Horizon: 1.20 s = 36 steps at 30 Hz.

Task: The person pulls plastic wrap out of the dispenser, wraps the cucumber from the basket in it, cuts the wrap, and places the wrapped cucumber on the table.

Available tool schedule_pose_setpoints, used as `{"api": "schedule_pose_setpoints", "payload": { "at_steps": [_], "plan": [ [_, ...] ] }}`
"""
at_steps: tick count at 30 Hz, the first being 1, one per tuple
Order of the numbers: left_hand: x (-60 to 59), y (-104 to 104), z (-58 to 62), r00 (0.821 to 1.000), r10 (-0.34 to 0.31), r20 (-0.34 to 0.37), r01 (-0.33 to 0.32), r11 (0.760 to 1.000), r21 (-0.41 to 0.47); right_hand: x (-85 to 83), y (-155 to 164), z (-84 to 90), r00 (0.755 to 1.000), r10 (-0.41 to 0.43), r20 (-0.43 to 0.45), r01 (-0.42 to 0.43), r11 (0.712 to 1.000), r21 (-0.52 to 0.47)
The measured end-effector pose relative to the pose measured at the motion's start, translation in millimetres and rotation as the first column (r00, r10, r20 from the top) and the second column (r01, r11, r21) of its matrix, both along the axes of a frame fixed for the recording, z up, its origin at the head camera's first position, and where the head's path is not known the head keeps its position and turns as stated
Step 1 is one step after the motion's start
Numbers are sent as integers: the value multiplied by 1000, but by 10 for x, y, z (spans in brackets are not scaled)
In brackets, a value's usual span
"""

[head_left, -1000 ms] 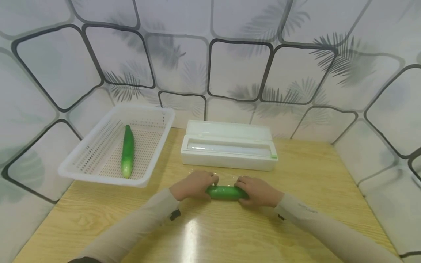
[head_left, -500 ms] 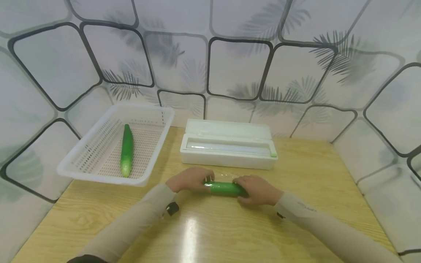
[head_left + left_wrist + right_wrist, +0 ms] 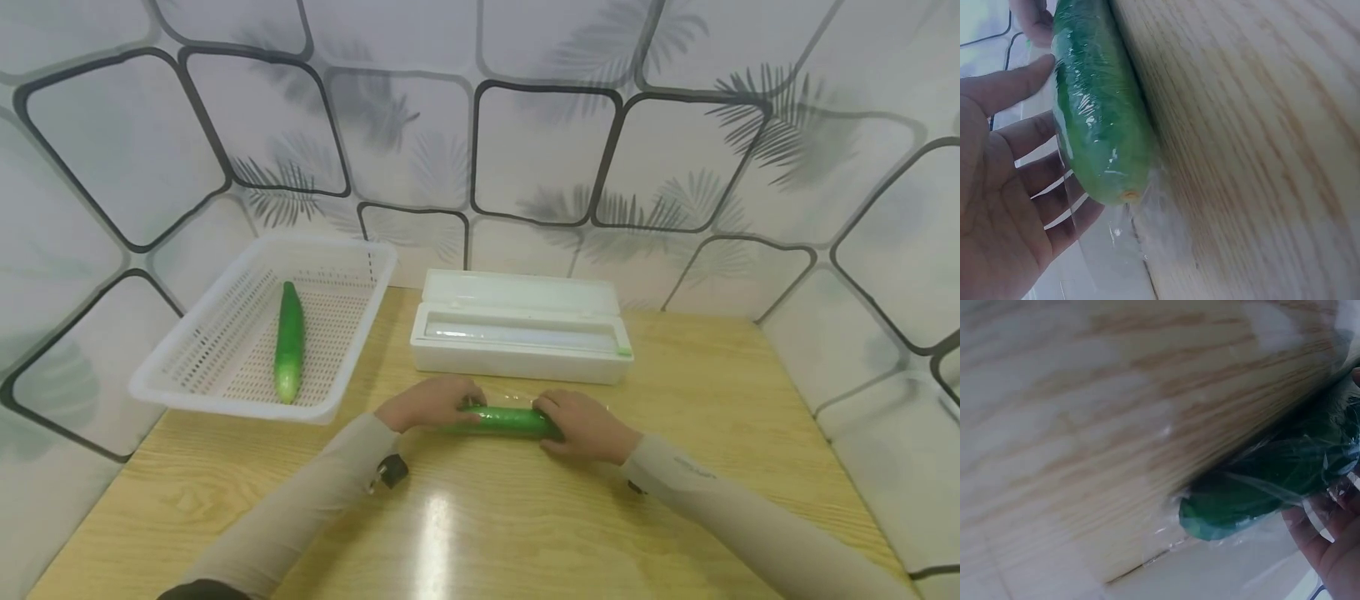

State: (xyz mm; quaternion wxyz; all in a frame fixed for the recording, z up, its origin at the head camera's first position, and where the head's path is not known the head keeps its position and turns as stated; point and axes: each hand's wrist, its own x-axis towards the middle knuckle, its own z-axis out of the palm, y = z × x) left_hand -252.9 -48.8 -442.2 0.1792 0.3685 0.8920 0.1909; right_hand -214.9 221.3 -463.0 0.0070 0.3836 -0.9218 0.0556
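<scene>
A pale wall (image 3: 420, 142) with dark rounded outlines and grey fronds stands behind a light wood-grain bench (image 3: 660, 533), where a cucumber (image 3: 510, 422) wrapped in clear film (image 3: 1107, 250) lies crosswise between the left grip (image 3: 437, 402) and the right grip (image 3: 585, 425). The left is loose, its fairly straight fingers touching the cucumber near one end, while the right is curled around the other end. Just beyond both grips sits an open white box (image 3: 517, 362), and farther back, left of the left grip, a white basket (image 3: 225, 407) holds a second cucumber (image 3: 289, 346)

Wrapped cucumber (image 3: 512, 422) from above and wrist-close
</scene>
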Motion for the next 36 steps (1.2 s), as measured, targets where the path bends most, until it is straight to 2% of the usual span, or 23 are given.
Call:
{"api": "schedule_pose_setpoints", "payload": {
  "at_steps": [6, 11, 14, 17, 21, 24, 26, 30, 36],
  "plan": [
    [8, -1, -3, 992, -40, -117, 38, 999, -21, -39, 7, -14, 997, 30, -76, -30, 1000, -6],
    [20, -9, -21, 985, -26, -172, 19, 999, -44, -42, 3, -14, 995, 32, -92, -34, 999, -15],
    [38, -1, -39, 969, -23, -245, 4, 997, -75, -42, 0, -18, 996, 21, -85, -22, 1000, -14],
    [63, 25, -52, 935, -28, -353, -11, 994, -107, -45, 6, -26, 998, -3, -70, 3, 1000, -12],
    [106, 83, -43, 864, -62, -499, -26, 986, -167, -54, 12, -33, 997, -24, -69, 21, 999, -37],
    [144, 128, -20, 813, -92, -575, -32, 979, -202, -61, 14, -44, 996, -26, -90, 21, 998, -55],
    [169, 150, -7, 792, -101, -602, -38, 976, -213, -67, 14, -57, 993, -32, -109, 26, 998, -52],
    [205, 169, -2, 782, -87, -617, -57, 976, -209, -68, 5, -66, 990, -48, -130, 41, 998, -51],
    [206, 170, -7, 804, -56, -592, -71, 980, -188, -41, -29, -26, 987, -62, -150, 54, 997, -57]
  ]
}}
